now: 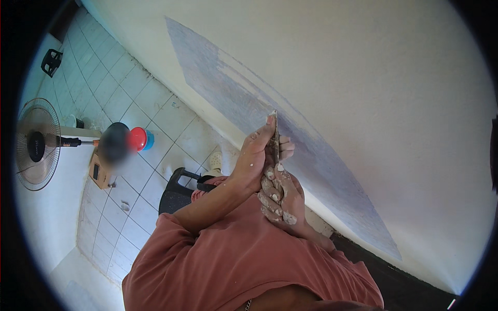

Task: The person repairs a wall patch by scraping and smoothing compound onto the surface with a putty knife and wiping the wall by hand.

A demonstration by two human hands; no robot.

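Just in front of my chest, both hands are closed on a thin flat blade (pixel 276 136), seen edge-on and smeared with pale paste. My left hand (pixel 253 158) pinches its upper length, the thumb along one side and the fingers behind the other. Below it, my right hand (pixel 282 199) is wrapped round the lower end, which its fingers hide. White paste is caked over the right fingers and knuckles. Beyond the hands, the cream wall (pixel 373 103) carries a long grey-violet patch (pixel 332 173) with streaky edges.
A black plastic seat (pixel 176 194) is beside my left arm, near a pale clog (pixel 215 160). Farther left on the tiled floor (pixel 129 207) are a red container (pixel 137 139), a blue one (pixel 150 140), a cardboard-coloured box (pixel 98 170) and a standing fan (pixel 37 145). A black stool (pixel 52 62) sits far back.
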